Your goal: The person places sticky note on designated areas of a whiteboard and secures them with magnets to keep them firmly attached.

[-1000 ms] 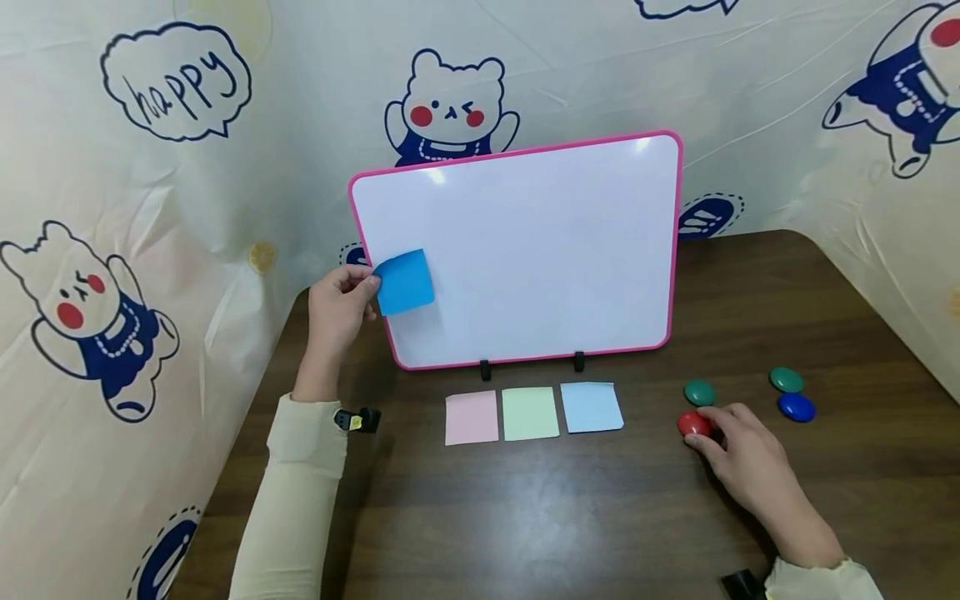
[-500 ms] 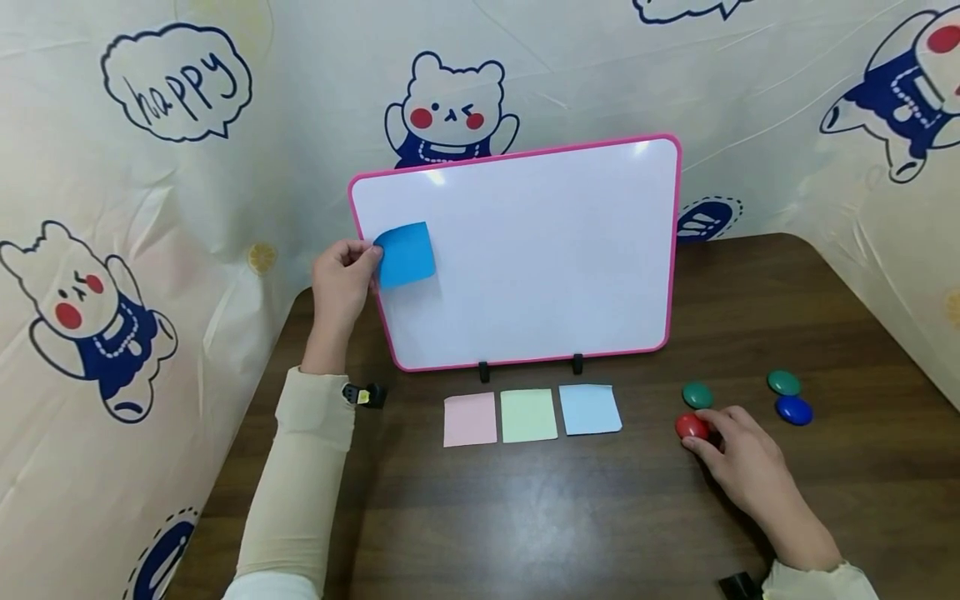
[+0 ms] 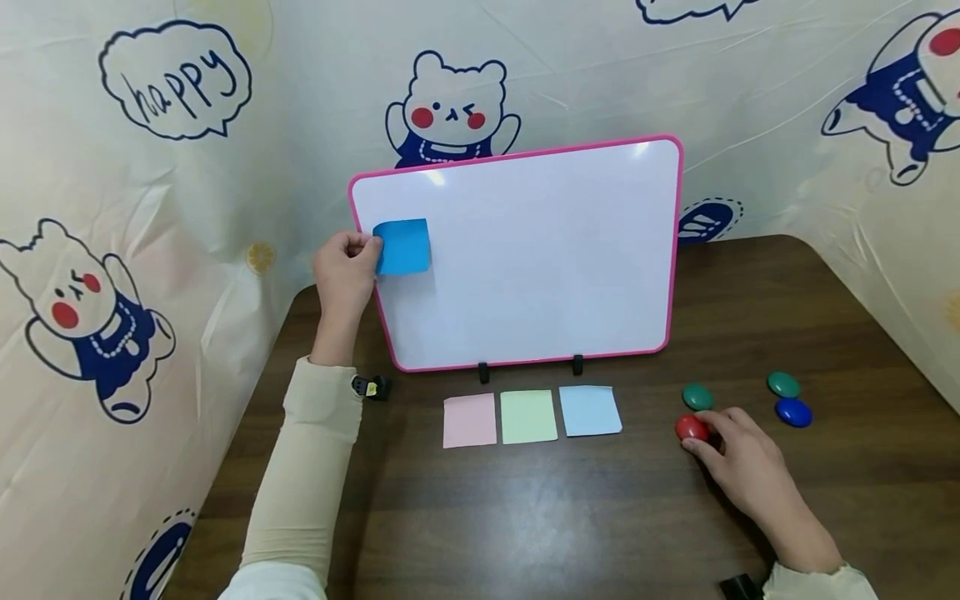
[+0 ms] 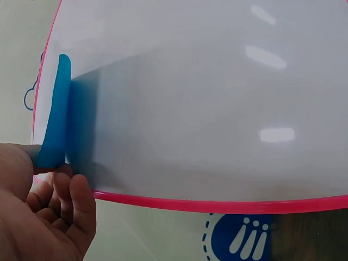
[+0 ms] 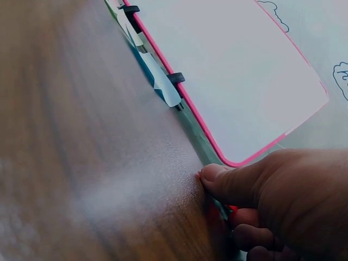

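Note:
My left hand [image 3: 347, 271] pinches the left edge of a bright blue sticky note [image 3: 405, 247] between thumb and fingers. The note lies over the left part of a pink-framed whiteboard [image 3: 525, 258]; in the left wrist view the note [image 4: 58, 114] stands curved out from the board, casting a bluish shadow. Down on the table at the right, my right hand [image 3: 750, 467] grips a round red magnet [image 3: 692, 427] between thumb and fingers. A green magnet [image 3: 697, 396] sits just behind it. In the right wrist view the thumb and hand mostly hide the red magnet [image 5: 232, 212].
Pink [image 3: 469, 421], pale green [image 3: 529, 416] and light blue [image 3: 590, 410] sticky notes lie in a row before the board. Another green magnet [image 3: 783, 384] and a blue magnet [image 3: 793, 412] are farther right. Black stand feet [image 3: 483, 372] hold the board on the wooden table [image 3: 525, 517].
My left hand has moved up along the board's left side, bringing the blue sticky note higher and more level. The right hand stays at the red magnet.

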A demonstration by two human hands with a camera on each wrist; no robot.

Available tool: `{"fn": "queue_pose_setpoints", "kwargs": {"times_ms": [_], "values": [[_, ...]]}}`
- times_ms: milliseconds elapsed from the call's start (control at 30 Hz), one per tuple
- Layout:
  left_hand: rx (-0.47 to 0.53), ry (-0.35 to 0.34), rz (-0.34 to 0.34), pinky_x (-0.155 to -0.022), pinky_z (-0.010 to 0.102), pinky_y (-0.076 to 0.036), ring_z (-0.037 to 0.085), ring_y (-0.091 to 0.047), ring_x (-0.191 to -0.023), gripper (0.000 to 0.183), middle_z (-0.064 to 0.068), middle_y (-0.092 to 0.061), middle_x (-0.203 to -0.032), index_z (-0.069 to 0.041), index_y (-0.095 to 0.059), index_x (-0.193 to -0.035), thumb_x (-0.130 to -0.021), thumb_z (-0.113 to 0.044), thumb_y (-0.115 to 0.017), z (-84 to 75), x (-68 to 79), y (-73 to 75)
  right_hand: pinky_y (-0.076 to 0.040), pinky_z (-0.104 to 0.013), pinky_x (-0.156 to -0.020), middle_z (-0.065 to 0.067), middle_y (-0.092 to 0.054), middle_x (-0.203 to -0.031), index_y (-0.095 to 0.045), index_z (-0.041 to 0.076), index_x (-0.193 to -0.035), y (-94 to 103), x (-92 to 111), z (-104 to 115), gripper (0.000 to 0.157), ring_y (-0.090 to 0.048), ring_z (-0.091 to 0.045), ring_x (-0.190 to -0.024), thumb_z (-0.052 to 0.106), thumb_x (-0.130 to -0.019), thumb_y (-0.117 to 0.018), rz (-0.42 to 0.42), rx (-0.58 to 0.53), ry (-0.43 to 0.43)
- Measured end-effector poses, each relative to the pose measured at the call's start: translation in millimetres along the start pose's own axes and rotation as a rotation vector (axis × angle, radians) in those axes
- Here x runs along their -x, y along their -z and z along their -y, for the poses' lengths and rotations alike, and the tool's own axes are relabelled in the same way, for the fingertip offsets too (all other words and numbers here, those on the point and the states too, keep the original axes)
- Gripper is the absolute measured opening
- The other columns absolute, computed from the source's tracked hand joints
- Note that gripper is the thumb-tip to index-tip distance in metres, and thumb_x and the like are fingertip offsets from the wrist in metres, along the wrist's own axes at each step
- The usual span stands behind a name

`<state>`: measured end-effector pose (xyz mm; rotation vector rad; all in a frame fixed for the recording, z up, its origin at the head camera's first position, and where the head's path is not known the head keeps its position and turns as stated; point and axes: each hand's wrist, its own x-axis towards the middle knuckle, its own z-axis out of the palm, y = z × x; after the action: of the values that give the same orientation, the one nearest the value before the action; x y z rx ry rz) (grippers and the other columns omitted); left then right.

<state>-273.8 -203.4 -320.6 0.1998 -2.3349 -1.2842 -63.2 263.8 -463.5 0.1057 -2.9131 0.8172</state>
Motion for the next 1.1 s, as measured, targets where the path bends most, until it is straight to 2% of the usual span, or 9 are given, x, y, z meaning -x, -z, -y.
{"fn": "queue_pose_setpoints", "kwargs": {"times_ms": [433, 633, 900, 1100], "values": [[-0.057, -0.004, -0.010, -0.071, 0.030, -0.054, 0.020, -0.054, -0.080, 0.030, 0.010, -0.061, -0.094, -0.003, -0.067, -0.106, -0.101, -0.032, -0.062, -3.7, 4.1, -1.5, -0.043, -0.038, -0.062, -0.014, -0.059, -0.099, -0.066, -0.007, -0.117, -1.1, -1.1, -2.3, 0.042, -0.051, -0.023, -0.076, 0.019, -0.088, -0.081, -0.010, 0.012, 0.011], [-0.087, -0.001, -0.003, -0.071, 0.033, -0.053, 0.022, -0.054, -0.082, 0.030, 0.012, -0.062, -0.095, -0.002, -0.067, -0.105, -0.101, -0.031, -0.062, -6.6, 6.4, -1.8, -0.042, -0.037, -0.061, -0.012, -0.059, -0.097, -0.067, -0.006, -0.116, -1.8, 0.1, -1.5, 0.042, -0.050, -0.022, -0.075, 0.019, -0.086, -0.082, -0.026, 0.015, 0.009], [-0.124, 0.012, 0.011, -0.078, 0.036, -0.057, 0.024, -0.057, -0.085, 0.032, 0.010, -0.063, -0.099, -0.005, -0.065, -0.108, -0.101, -0.036, -0.059, -6.8, 6.5, -1.6, -0.042, -0.036, -0.063, -0.013, -0.058, -0.098, -0.066, -0.006, -0.118, -2.6, 0.9, -1.3, 0.044, -0.050, -0.023, -0.077, 0.021, -0.087, -0.081, -0.007, 0.020, -0.016], [-0.155, -0.029, -0.016, -0.078, 0.036, -0.057, 0.023, -0.058, -0.083, 0.031, 0.010, -0.063, -0.097, -0.006, -0.063, -0.107, -0.102, -0.036, -0.059, -3.9, 8.0, -2.3, -0.041, -0.035, -0.061, -0.011, -0.058, -0.097, -0.067, -0.006, -0.117, -4.8, 0.5, -1.6, 0.043, -0.049, -0.021, -0.076, 0.021, -0.087, -0.082, -0.029, 0.016, 0.006]]}}
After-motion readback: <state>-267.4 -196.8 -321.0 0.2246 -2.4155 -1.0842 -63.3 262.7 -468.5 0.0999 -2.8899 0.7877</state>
